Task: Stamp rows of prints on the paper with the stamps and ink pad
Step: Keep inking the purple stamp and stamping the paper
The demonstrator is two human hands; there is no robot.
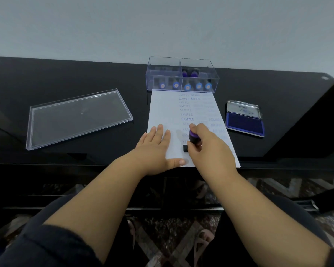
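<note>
A: Status, widest item first. The black table [66,78] carries everything. The paper [162,105] lies in the middle, its far edge just at the clear stamp box [182,74], its near edge at the table's front edge.

B: Coverage of the sheet?

A: Columns of blue print run down the middle and right: a "SAMPLE" column [187,118], an "AIR MAIL" one beside it, fainter ones further right. The left strip of the sheet is blank. My judgement: well along, with the bottom of the SAMPLE column in progress and at least the left strip left to fill.

B: Print quality?

A: Uneven. A few impressions are dark and readable, many pale; the lowest ones are partly hidden by the hand.

B: Hands?

A: The left hand [156,149] lies flat, fingers straight, pressing the sheet's left part to steady it. The right hand [206,145] has its fingers curled round the purple-handled stamp [193,136], whose dark base sits at the paper near the bottom of the SAMPLE column. Whether the face is fully down, I cannot tell.

B: Supplies?

A: The box lid [77,117] lies well to the left. The ink pad [245,123] is open, just right of the paper, pad blue. More stamps [187,86] lie in the box, blue ends towards the camera.
</note>
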